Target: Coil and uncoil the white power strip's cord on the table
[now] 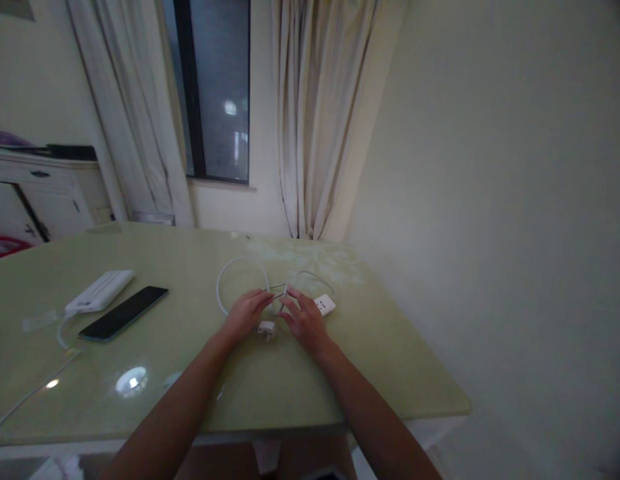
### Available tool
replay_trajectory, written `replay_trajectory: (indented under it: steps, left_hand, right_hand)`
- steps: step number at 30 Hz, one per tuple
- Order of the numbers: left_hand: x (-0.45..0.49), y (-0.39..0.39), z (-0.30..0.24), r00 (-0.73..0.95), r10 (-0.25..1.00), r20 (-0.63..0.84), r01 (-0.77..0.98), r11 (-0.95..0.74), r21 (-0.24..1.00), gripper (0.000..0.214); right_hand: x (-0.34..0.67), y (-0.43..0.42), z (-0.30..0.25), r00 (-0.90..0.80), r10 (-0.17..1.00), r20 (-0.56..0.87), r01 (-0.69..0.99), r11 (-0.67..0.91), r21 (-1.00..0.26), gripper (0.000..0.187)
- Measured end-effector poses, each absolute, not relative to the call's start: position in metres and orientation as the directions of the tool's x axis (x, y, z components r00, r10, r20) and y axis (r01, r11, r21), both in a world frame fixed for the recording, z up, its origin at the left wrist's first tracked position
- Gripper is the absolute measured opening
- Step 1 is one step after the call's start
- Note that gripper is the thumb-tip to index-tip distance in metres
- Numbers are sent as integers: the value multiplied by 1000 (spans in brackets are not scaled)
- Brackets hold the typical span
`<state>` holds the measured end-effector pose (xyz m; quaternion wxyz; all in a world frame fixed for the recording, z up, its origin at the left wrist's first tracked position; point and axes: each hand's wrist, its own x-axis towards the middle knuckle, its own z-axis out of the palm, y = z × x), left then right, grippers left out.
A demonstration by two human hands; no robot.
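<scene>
A white power cable point(219, 287) lies in loose loops on the table. The fingers of my left hand point(247, 313) are closed on part of it. Close by on the right, my right hand point(306, 323) pinches the same cable between thumb and fingers. Just below and between the two hands sits a white plug point(267, 329), its prongs toward me. A white socket block point(325, 305) rests beside my right hand, which partly covers it. The exact finger contact on the cable is small and hard to make out.
On the left of the green glossy table point(390, 373) lie a black phone point(124, 313) and a white power bank point(100, 291) with a white cord point(35, 393). A wall point(490, 233) runs along the right side. Curtains point(320, 120) hang behind the table.
</scene>
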<state>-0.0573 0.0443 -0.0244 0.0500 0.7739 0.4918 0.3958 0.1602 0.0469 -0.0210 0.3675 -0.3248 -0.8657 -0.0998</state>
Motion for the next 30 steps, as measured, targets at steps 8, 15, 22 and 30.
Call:
replay_trajectory:
  steps: [8, 15, 22, 30]
  left_hand:
    - [-53, 41, -20, 220, 789, 574, 697, -539, 473, 28]
    - [-49, 31, -11, 234, 792, 564, 653, -557, 513, 36]
    - [-47, 30, -12, 318, 790, 525, 648, -585, 488, 30]
    - [-47, 36, -21, 258, 822, 508, 736, -508, 447, 30]
  right_hand:
    - [157, 40, -12, -568, 536, 625, 576, 801, -164, 65]
    - [156, 36, -8, -562, 580, 590, 620, 767, -163, 70]
    - [152, 30, -8, -574, 628, 526, 690, 716, -102, 73]
    - [151, 31, -9, -567, 652, 504, 706, 700, -112, 74]
